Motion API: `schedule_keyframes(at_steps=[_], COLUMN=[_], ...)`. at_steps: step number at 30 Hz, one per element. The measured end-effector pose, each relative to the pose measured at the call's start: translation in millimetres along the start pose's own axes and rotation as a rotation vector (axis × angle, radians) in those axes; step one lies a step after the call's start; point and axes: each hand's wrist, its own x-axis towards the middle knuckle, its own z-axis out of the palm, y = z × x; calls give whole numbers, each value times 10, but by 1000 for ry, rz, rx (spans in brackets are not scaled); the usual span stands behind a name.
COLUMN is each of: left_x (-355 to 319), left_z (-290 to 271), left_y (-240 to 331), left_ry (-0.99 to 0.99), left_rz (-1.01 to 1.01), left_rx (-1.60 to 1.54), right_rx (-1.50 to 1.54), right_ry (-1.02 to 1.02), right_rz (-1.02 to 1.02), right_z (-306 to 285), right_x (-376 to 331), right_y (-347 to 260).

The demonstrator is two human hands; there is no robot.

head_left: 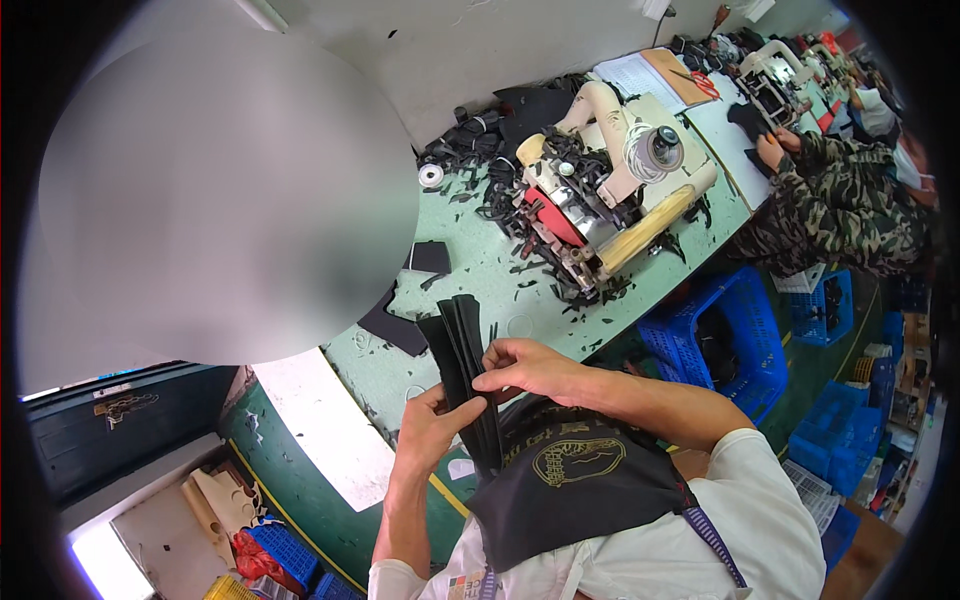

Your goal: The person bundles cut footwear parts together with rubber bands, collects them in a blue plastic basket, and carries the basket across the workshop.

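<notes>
A bundle of long black strips (460,345) stands nearly upright in front of my apron, its upper ends fanned apart. My left hand (432,428) is closed round its lower left side, with the thumb across the front. My right hand (530,370) pinches the bundle's right edge between thumb and bent fingers. Both hands are over the near edge of the pale green table (465,225). Beyond them on the table lie a flat black piece (392,322) and a smaller dark piece (430,257). The material of the strips cannot be made out for certain.
A cream machine (600,105) with a round motor stands amid black scraps. Blue crates (765,345) sit on the floor at the right. Red-handled scissors (705,84) lie on a clipboard farther back. A person in camouflage sleeves (850,205) works there. A grey blur covers the upper left.
</notes>
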Motion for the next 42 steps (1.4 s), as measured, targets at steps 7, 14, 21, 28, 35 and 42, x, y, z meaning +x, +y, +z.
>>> schedule_keyframes(at_steps=[7, 14, 21, 28, 35, 42], left_x=[6, 90, 52, 244, 181, -14], left_z=[-52, 6, 194, 103, 190, -942], left_y=[21, 41, 75, -131, -27, 360], left_ry=[2, 10, 112, 195, 310, 678], left_rz=[-16, 8, 89, 159, 437, 247], left_rx=[89, 333, 412, 42, 727, 225], right_rx=[-85, -258, -587, -132, -230, 588], right_ry=[23, 109, 250, 275, 279, 272], right_rz=[0, 28, -88, -141, -363, -255], right_z=[54, 12, 80, 89, 74, -271], right_x=[47, -37, 122, 60, 37, 50], right_y=[-27, -170, 37, 141, 179, -74])
